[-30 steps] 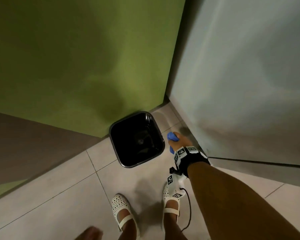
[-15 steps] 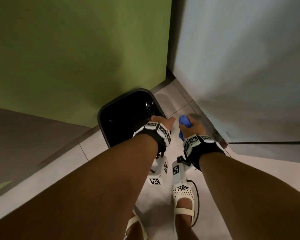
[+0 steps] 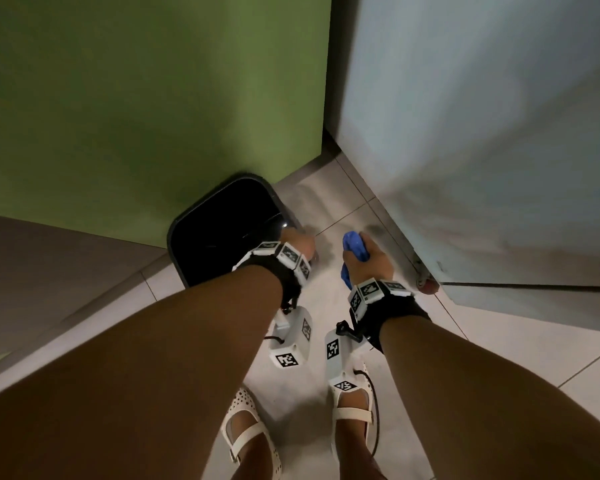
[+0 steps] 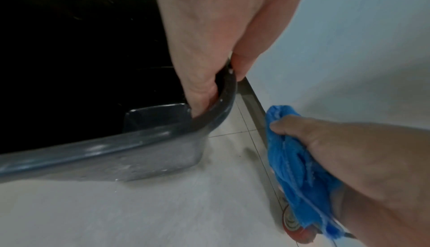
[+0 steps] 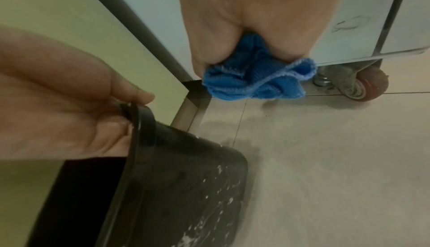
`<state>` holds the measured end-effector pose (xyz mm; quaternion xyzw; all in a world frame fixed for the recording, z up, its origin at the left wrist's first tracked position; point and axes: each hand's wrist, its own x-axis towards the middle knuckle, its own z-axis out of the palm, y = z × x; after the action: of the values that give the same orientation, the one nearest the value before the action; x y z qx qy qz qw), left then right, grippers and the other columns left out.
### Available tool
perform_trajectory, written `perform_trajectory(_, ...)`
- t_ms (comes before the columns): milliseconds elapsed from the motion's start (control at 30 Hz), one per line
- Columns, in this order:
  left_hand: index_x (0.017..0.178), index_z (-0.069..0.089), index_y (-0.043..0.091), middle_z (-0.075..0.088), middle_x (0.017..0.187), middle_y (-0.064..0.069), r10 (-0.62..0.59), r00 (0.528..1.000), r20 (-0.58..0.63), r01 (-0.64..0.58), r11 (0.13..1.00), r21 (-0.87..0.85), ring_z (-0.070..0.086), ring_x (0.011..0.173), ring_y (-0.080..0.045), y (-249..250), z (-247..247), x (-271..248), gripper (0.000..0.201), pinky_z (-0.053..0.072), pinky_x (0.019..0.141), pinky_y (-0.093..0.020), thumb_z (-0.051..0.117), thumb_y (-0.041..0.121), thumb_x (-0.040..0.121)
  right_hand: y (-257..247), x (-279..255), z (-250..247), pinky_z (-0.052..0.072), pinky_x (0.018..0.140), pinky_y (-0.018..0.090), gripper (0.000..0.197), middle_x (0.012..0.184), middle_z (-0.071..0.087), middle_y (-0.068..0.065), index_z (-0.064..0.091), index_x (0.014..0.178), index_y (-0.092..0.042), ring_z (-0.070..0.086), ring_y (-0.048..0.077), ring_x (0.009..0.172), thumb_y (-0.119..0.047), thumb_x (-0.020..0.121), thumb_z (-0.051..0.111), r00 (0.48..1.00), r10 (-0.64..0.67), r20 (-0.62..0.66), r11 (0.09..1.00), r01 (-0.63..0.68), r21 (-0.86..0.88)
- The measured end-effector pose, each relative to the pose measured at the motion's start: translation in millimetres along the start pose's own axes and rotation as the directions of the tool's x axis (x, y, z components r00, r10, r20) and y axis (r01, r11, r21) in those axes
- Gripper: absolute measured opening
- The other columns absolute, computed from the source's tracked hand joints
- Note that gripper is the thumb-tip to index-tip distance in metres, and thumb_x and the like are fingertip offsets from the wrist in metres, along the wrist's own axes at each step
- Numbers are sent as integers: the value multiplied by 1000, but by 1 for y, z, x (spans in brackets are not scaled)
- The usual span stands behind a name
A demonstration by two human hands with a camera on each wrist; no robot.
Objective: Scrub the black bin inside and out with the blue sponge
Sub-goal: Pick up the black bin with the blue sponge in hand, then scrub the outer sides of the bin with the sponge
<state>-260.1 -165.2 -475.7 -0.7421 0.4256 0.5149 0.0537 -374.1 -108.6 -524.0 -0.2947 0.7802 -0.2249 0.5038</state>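
Observation:
The black bin (image 3: 219, 237) stands on the tiled floor against the green wall, its open top facing up. My left hand (image 3: 297, 242) pinches the bin's right rim (image 4: 227, 87), thumb inside and fingers outside, as the right wrist view shows at the rim (image 5: 139, 120). White flecks dot the bin's outer wall (image 5: 197, 196). My right hand (image 3: 368, 259) grips the crumpled blue sponge (image 3: 354, 247) just right of the bin, above the floor, apart from the bin. The sponge (image 4: 295, 162) bulges out of my fist (image 5: 256, 78).
A pale cabinet (image 3: 482, 133) on castors stands close on the right; one reddish wheel (image 5: 370, 83) is near the sponge. The green wall (image 3: 136, 98) is behind the bin. My feet in white shoes (image 3: 250, 431) stand on the grey tiles.
My left arm came into view and took hold of the bin's right rim. The view moved closer to the bin. My right hand keeps the sponge beside the bin.

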Motion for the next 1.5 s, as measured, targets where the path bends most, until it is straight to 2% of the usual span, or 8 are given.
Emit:
perform_trajectory(167, 129, 44, -2, 51, 133, -25, -85, 995, 50, 98, 915, -391, 51, 121, -40, -29, -33, -13, 47, 45, 101, -49, 50, 26, 92, -29, -25, 6, 57, 69, 38, 14, 80, 66, 16, 54, 94, -31, 64, 26, 69, -20, 85, 54, 998, -39, -48, 999, 40, 30)
perform_trajectory(433, 140, 35, 3, 41, 144, -18, -5, 976, 218, 177, 600, -780, 40, 133, -33, -81, -41, -17, 40, 28, 115, -46, 32, 10, 100, -39, -46, 33, 37, 108, 42, 55, 142, 32, 12, 36, 140, -27, 40, 28, 126, -16, 88, 54, 980, -198, 24, 962, 199, -189)
perform_trajectory(733, 138, 41, 15, 52, 135, -12, -28, 930, 366, 339, 446, -828, 50, 124, -29, -130, -26, 9, 79, 44, 90, -40, 14, 69, 87, -14, -67, 104, 27, 111, 44, 61, 153, 16, 10, 26, 144, -35, 24, 33, 132, -31, 89, 53, 909, -329, 257, 789, 414, -454)
perform_trajectory(867, 123, 53, 15, 59, 123, -10, -189, 955, 228, 295, 538, -789, 56, 115, -33, -145, -25, 17, 85, 49, 87, -42, 17, 78, 79, 3, -68, 130, 13, 114, 49, 62, 157, 2, 11, 10, 148, -28, 10, 35, 141, -54, 93, 24, 888, -354, 294, 572, 454, -683)
perform_trajectory(1000, 99, 63, 19, 63, 108, -10, -243, 969, -51, 153, 745, -650, 61, 100, -31, -150, -23, 23, 72, 50, 93, -41, 19, 73, 83, 8, -64, 145, 0, 114, 45, 61, 156, 2, 18, 13, 148, -16, 3, 33, 144, -42, 93, 5, 835, -468, 290, 439, 504, -744)
perform_trajectory(1233, 72, 55, 14, 49, 63, 4, -209, 942, -261, 10, 798, -602, 47, 63, -15, -142, -9, 22, 56, 39, 62, -20, 20, 50, 97, 21, -47, 145, 28, 108, 50, 54, 148, 31, 21, 32, 142, -27, 29, 39, 136, -44, 93, 20, 778, -534, 331, 369, 567, -736)
perform_trajectory(1400, 72, 55, 8, 53, 66, -3, -191, 895, -404, -93, 805, -586, 50, 75, -22, -142, -1, 27, 53, 32, 59, -15, 27, 44, 98, 23, -41, 141, 34, 104, 51, 49, 142, 40, 23, 40, 139, -26, 38, 40, 131, -39, 93, 28, 775, -546, 319, 362, 562, -744)
perform_trajectory(1500, 76, 54, 5, 55, 74, -7, -163, 894, -418, -121, 810, -573, 50, 69, -20, -143, 1, 23, 51, 34, 46, -16, 27, 42, 99, 27, -33, 125, 22, 110, 51, 50, 150, 24, 23, 25, 145, -27, 21, 41, 139, -36, 96, 33, 799, -531, 283, 394, 528, -752)
